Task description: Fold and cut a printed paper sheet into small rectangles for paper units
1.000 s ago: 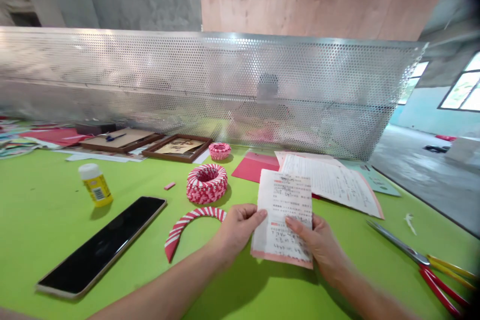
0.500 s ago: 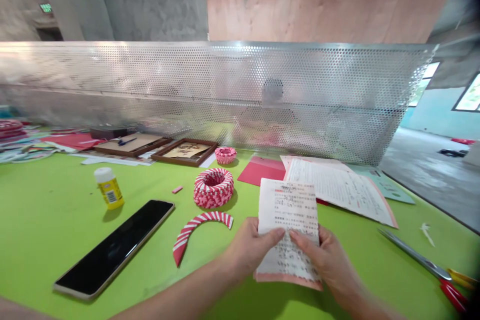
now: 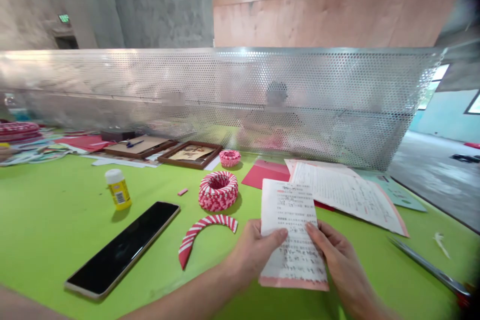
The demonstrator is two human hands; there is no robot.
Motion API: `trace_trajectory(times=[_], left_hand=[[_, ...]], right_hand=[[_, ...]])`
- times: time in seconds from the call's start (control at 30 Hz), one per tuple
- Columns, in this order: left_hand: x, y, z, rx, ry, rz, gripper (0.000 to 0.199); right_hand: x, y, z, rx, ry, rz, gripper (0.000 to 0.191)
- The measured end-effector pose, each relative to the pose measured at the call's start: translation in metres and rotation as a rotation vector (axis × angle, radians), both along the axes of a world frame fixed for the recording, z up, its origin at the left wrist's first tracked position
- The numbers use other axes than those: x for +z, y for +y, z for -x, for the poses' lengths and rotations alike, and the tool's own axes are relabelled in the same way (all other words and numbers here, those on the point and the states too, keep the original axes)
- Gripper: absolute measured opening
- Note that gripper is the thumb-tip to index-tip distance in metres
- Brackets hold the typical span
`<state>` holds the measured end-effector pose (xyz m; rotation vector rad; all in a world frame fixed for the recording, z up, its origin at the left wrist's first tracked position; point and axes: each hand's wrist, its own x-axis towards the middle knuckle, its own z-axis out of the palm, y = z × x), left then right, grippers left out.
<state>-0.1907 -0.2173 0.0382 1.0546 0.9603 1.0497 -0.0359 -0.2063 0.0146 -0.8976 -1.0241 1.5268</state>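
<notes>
While the left hand (image 3: 257,252) and right hand (image 3: 335,260) pinched a printed paper sheet (image 3: 292,230) by its side edges, keeping it flat and readable, a folded-paper ring (image 3: 218,191) sat at eleven o'clock on the green counter (image 3: 56,220).

Woven paper ring (image 3: 218,191) & arc (image 3: 195,227) red/wht striped, printed sheet (image 3: 288,215) wht w/ pink edge, table (image 3: 56,210) lime grn.

Held sheet (image 3: 288,215) text too small to read; scissors (image 3: 427,266) blurred, cut off right.

The left hand (image 3: 257,247) and right hand (image 3: 337,272) are held just apart, with forearms (image 3: 187,292) extended forward and thumbs turned inward.
</notes>
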Motion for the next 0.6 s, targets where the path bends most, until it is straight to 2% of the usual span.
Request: trace_trajectory(times=[0.13,0.23,0.37,0.6], left_hand=[[-0.001,0.002,0.0,0.069,-0.023,-0.026,0.026],[-0.002,0.004,0.001,0.07,-0.054,-0.032,0.027],[-0.002,0.005,0.002,0.068,-0.071,-0.001,0.029],[-0.002,0.007,0.001,0.182,-0.083,0.12,0.029]], right_hand=[[0.003,-0.007,0.004,0.101,-0.022,0.004,0.022],[0.006,-0.013,0.01,0.171,-0.039,0.0,0.025],[0.008,-0.015,0.015,0.123,-0.051,-0.004,0.028],[0.007,-0.012,0.014,0.082,-0.109,-0.015,0.03]])
